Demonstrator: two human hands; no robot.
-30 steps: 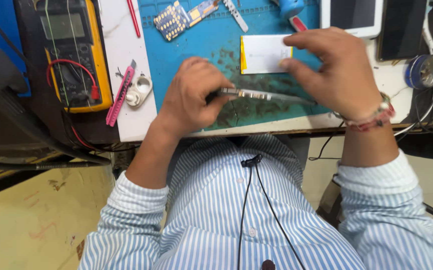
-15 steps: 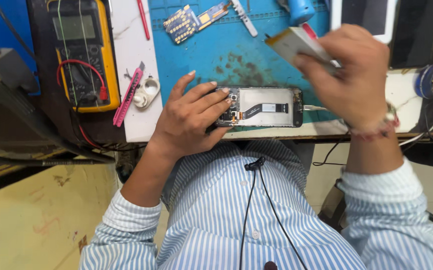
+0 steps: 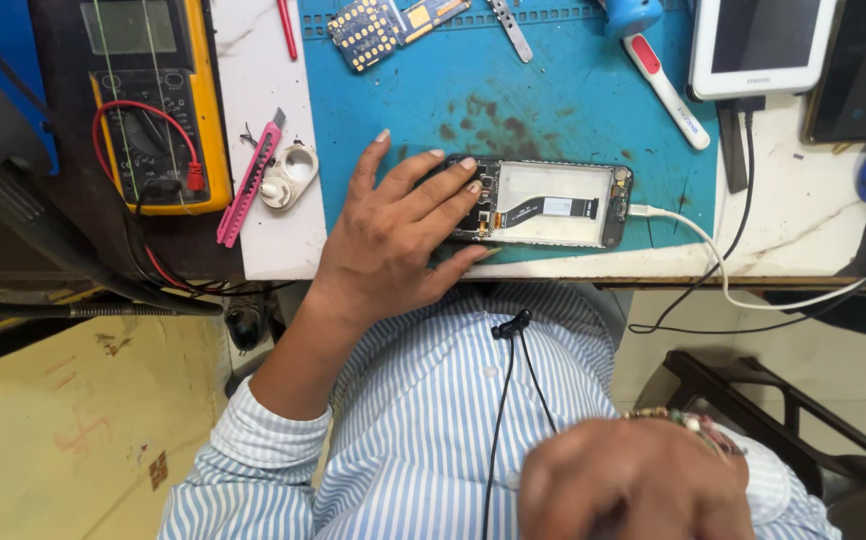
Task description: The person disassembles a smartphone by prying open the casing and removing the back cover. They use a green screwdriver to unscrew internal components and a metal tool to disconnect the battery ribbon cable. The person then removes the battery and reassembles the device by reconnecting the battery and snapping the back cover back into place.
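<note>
My left hand (image 3: 393, 235) lies flat, fingers (image 3: 443, 190) spread over the left end of the opened black phone (image 3: 543, 205). Its long axis runs rightward along the tabletop (image 3: 813, 215) edge. My right hand (image 3: 643, 485) hangs curled at my lap, well apart; its grip I cannot tell.

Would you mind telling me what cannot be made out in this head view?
- Right hand: blurred and cut by the bottom edge, so any held item is unseen.
- Opened phone: its left end lies under the left hand.
- Tablet: top cut off by the frame.
- Yellow meter: dial markings too small.
</note>
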